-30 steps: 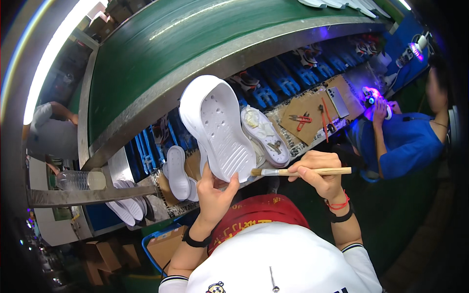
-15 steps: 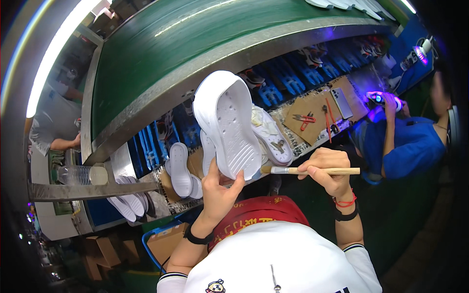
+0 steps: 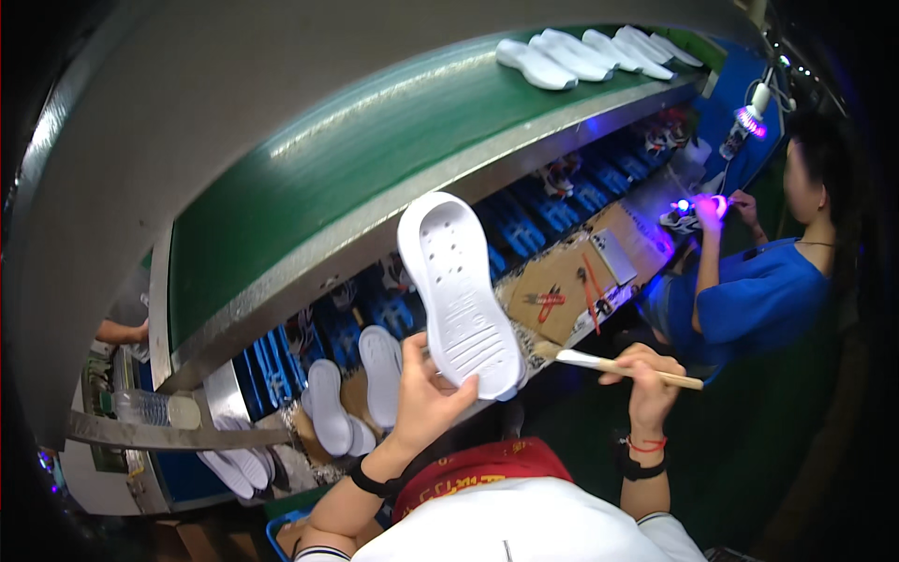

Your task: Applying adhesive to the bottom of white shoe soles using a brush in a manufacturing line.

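My left hand [image 3: 423,398] grips a white shoe sole [image 3: 461,290] by its lower end. The sole stands raised over the bench, its inner face with small holes and ridges turned toward me. To its right, my right hand [image 3: 648,382] is closed around the wooden handle of a flat paintbrush [image 3: 579,359]. The brush points left, its bristles close to the sole's lower right edge; whether they touch it I cannot tell. Just left of my left hand, another white sole [image 3: 379,375] lies on the bench, with one more white sole [image 3: 328,407] farther left.
Behind the bench runs a green conveyor belt [image 3: 328,206] carrying several white soles [image 3: 562,54]. Red-handled snips [image 3: 546,301] lie on brown cardboard [image 3: 534,323]. A co-worker in blue [image 3: 763,286] works under purple light at right. A clear bottle [image 3: 154,409] is at left.
The view has shifted, showing more soles on the belt. The held sole has turned to face me more and its top leans left. The brush now slants, its handle end lower.
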Demonstrator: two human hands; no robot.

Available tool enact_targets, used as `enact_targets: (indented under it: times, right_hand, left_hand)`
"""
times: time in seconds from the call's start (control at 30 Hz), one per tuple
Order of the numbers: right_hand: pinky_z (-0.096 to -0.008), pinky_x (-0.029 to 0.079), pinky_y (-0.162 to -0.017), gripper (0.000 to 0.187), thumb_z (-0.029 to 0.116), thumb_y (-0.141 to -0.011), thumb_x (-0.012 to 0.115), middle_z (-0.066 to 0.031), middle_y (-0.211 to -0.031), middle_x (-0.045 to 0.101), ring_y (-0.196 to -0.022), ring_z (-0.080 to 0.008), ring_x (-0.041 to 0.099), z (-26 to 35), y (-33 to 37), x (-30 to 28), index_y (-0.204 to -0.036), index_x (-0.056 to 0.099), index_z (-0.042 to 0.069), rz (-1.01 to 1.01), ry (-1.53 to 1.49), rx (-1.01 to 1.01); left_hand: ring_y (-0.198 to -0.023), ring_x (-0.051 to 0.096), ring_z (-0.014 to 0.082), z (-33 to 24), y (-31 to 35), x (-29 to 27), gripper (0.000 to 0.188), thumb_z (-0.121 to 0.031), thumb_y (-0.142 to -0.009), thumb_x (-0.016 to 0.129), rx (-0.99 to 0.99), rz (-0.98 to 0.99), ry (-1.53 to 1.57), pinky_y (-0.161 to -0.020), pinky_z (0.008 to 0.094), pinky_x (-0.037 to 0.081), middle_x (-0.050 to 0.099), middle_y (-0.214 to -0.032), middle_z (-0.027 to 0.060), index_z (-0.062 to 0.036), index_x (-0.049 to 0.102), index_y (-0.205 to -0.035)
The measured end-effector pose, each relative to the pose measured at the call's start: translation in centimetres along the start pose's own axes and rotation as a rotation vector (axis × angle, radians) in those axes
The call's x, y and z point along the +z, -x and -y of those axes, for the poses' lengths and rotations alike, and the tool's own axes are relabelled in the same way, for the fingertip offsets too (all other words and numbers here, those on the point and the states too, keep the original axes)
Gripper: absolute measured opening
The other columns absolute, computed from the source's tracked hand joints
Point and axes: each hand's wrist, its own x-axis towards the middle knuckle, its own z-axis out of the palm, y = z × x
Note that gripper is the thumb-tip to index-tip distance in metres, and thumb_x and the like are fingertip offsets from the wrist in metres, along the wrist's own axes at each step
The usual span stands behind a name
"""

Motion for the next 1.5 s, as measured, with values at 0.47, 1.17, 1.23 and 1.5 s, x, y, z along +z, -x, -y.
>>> enact_targets:
  times: [0.47,1.17,1.23,1.5]
  right_hand:
    - [-0.0284,0.051,-0.051,0.026,0.011,-0.078,0.050,-0.0148,-0.065,0.062,-0.051,-0.0237,0.062,-0.9,1.8,-2.4,-0.074,0.064,-0.011,-0.217,-0.032,0.116]
    - [-0.0250,0.050,-0.062,0.018,0.015,-0.082,0.063,-0.0128,-0.079,0.069,-0.064,-0.0148,0.066,-19.5,5.1,14.1,-0.092,0.070,0.001,0.577,0.225,0.353]
    - [-0.0233,0.052,-0.067,0.019,0.011,-0.086,0.058,-0.0087,-0.078,0.070,-0.070,-0.0119,0.066,-19.9,5.1,14.5,-0.096,0.068,-0.001,0.616,0.287,0.310]
    - [-0.0225,0.050,-0.063,0.019,0.014,-0.086,0.060,-0.0088,-0.076,0.070,-0.070,-0.0112,0.066,-18.0,4.1,15.1,-0.092,0.069,0.000,0.594,0.353,0.372]
  left_hand:
    - [-0.051,0.050,0.0110,-4.6,-19.3,7.8,0.071,-0.007,-0.081,0.067,0.118,0.093,0.236,-0.046,0.0205,0.040,0.057,-0.101,0.0132,0.0027,0.019,-0.132]
    - [-0.071,0.063,0.0243,23.8,9.4,-19.8,0.036,-0.009,-0.070,0.072,-0.493,-0.237,-0.736,-0.067,0.0335,0.050,0.065,-0.085,0.0150,0.0058,0.058,-0.100]
    - [-0.069,0.063,0.0219,23.0,9.4,-20.0,0.029,-0.006,-0.075,0.069,-0.487,-0.218,-0.709,-0.067,0.0308,0.052,0.065,-0.087,0.0127,0.0043,0.059,-0.101]
    - [-0.098,0.059,0.0193,14.6,11.8,-16.7,0.052,0.005,-0.080,0.062,-0.474,-0.335,0.216,-0.073,0.0288,0.054,0.057,-0.111,0.0117,0.0018,0.039,-0.126]
